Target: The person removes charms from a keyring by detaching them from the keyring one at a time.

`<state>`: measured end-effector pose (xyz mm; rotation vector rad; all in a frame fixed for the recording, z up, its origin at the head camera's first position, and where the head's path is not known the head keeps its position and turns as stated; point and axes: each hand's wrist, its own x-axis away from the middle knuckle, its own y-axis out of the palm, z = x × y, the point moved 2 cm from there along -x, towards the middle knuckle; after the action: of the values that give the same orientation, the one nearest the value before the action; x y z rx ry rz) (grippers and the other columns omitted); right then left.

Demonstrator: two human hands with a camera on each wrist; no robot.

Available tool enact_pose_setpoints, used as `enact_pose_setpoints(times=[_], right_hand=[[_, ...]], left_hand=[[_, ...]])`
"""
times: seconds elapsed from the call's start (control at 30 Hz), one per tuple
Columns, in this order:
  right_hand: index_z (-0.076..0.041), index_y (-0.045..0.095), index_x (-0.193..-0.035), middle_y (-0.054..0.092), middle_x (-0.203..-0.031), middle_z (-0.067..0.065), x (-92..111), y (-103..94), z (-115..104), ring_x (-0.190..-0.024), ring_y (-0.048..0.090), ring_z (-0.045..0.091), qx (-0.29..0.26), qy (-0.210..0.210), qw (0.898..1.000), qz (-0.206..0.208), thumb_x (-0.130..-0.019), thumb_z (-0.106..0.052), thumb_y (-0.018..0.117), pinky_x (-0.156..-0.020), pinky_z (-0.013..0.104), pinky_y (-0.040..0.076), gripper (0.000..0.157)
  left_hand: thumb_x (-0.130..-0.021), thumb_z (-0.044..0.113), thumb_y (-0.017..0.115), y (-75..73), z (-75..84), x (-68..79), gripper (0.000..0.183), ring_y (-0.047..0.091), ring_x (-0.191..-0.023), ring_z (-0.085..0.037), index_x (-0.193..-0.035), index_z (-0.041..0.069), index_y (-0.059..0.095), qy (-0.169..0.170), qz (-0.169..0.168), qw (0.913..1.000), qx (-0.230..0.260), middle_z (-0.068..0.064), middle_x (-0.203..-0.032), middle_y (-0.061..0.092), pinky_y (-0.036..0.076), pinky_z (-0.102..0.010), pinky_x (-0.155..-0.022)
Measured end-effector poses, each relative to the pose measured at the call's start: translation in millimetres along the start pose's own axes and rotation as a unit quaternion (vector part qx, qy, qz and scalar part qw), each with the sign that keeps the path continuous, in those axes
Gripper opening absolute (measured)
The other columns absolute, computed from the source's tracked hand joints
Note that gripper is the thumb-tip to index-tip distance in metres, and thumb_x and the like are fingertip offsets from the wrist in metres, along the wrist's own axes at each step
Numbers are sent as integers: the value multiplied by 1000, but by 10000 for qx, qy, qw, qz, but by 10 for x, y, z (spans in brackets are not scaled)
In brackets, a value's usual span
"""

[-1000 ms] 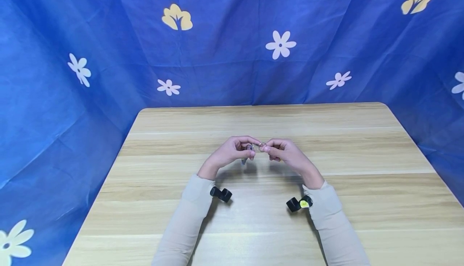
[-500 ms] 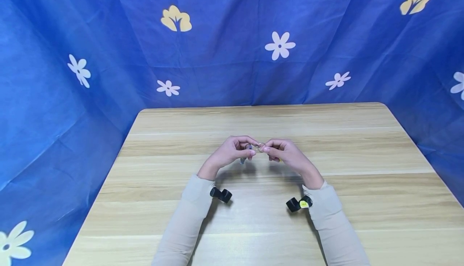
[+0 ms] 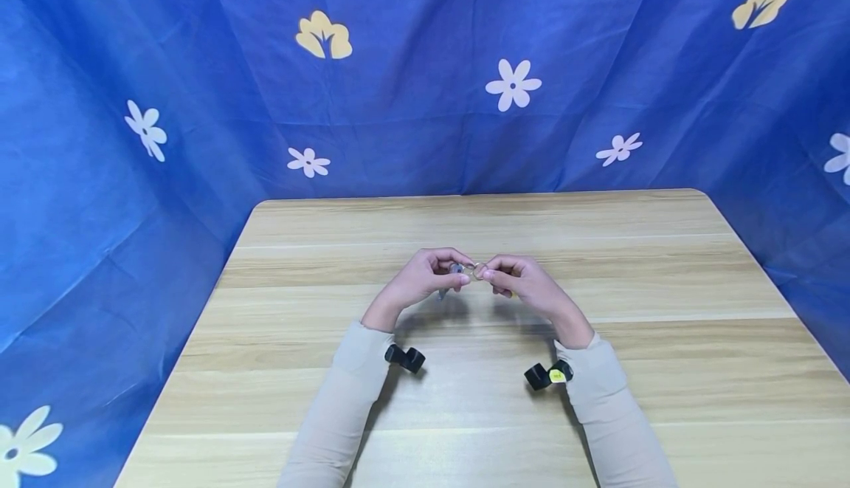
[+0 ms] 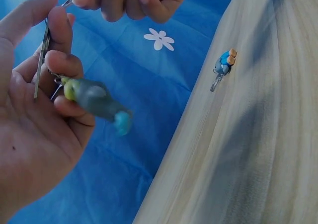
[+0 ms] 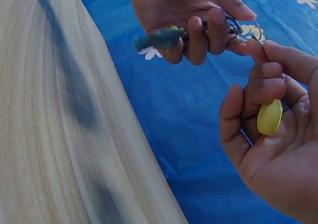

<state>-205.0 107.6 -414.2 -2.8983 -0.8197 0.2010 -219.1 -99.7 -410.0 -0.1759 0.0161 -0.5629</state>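
Observation:
My left hand (image 3: 428, 275) holds a keychain with a grey-green figure charm (image 4: 102, 102), yellow at the top and turquoise at its tip, dangling by a short chain. A thin metal piece (image 4: 40, 62) lies along those fingers, seen edge-on. Thumb and index finger of my right hand (image 3: 521, 277) pinch a metal key ring (image 3: 479, 272), which meets the metal at the left fingertips. A smooth yellow charm (image 5: 270, 117) sits against the right hand's curled fingers. Both hands are close together above the table's middle. Just how the rings link is too small to tell.
The wooden table (image 3: 478, 414) has a blue flowered curtain (image 3: 412, 119) behind and at its sides. In the left wrist view a small blue-and-grey figure (image 4: 226, 62) with a metal clasp shows against the wood. Black wrist cameras sit on both sleeves.
The left thumb has shifted slightly right, and the hanging charm has swung a little. The key ring between the hands has turned slightly; both arms are nearly still.

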Motion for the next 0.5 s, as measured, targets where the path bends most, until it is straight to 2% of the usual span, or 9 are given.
enact_pose_setpoints(times=[0.17, 0.4, 0.5], right_hand=[[10, 62, -101, 53, -74, -5, 5, -8, 7, -61, 44, 7, -76, -74, 9999, -59, -96, -11, 54, -60, 22, 38, 23], [-11, 67, -91, 51, -70, -5, 8, -8, 17, -61, 45, 8, -53, -99, 9999, -57, -97, -12, 55, -60, 23, 38, 12], [-7, 66, -93, 50, -67, -5, 11, -8, 18, -61, 44, 8, -5, -160, 9998, -82, -96, -11, 55, -59, 25, 38, 12]], left_hand=[[-86, 12, 68, 9, 4, 1, 29, 59, -67, -17, -113, 1, 65, -6, 44, 10000, -62, 1, -75, 65, 47, -27, -58], [-86, 11, 68, 23, 17, 12, 29, 59, -65, -10, -113, 0, 65, 19, 120, 9998, -150, -6, -79, 66, 45, -24, -55], [-86, 12, 69, 26, 16, 14, 30, 59, -65, -10, -113, 1, 65, -33, 154, 9997, -182, -9, -81, 67, 46, -24, -56]])
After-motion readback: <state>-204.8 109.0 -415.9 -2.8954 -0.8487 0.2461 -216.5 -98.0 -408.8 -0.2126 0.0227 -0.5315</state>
